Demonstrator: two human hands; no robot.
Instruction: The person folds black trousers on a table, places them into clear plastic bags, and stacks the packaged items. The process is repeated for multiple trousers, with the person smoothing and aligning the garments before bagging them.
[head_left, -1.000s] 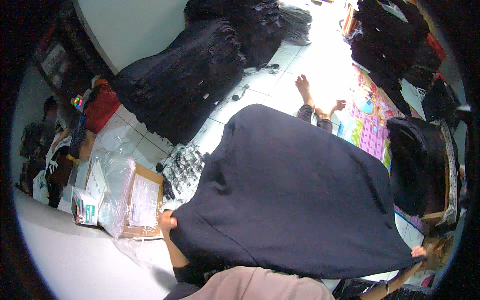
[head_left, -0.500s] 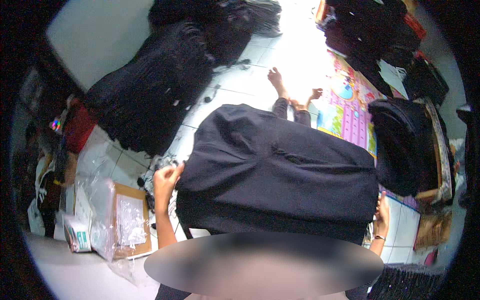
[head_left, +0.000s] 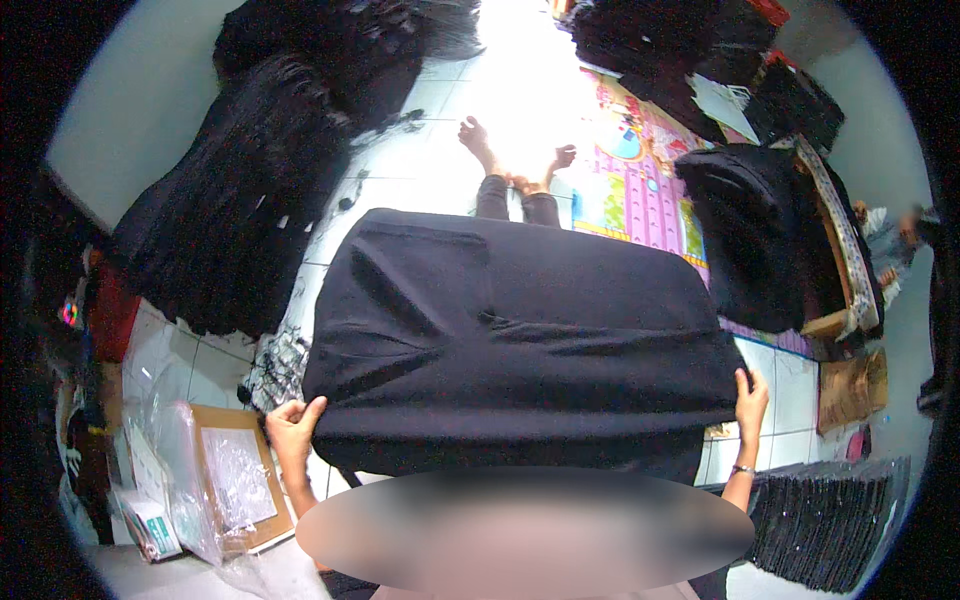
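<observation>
A wide piece of black cloth point(head_left: 520, 370) is spread across the middle, with a few creases and a seam line down its far half. I cannot make out what garment it is, if any. At its left edge my left hand point(head_left: 293, 425) is closed, thumb and fingers pinching the cloth. The right edge is held by my right hand point(head_left: 750, 400), its fingers bent around the border and a thin band on the wrist. Past the far edge two bare feet point(head_left: 478, 145) stick out from dark leg cuffs.
A long heap of black cloth point(head_left: 225, 200) lies at the far left. On the right are a box with black cloth point(head_left: 745, 235) and a colourful mat point(head_left: 650, 190). Clear plastic and a brown board point(head_left: 235, 470) lie near left; stacked black packs point(head_left: 830, 520) stand near right.
The cloth looks drawn out wider and flatter between my hands. My right fingers, earlier stretched along its edge, are now bent around it. The whole view has shifted.
</observation>
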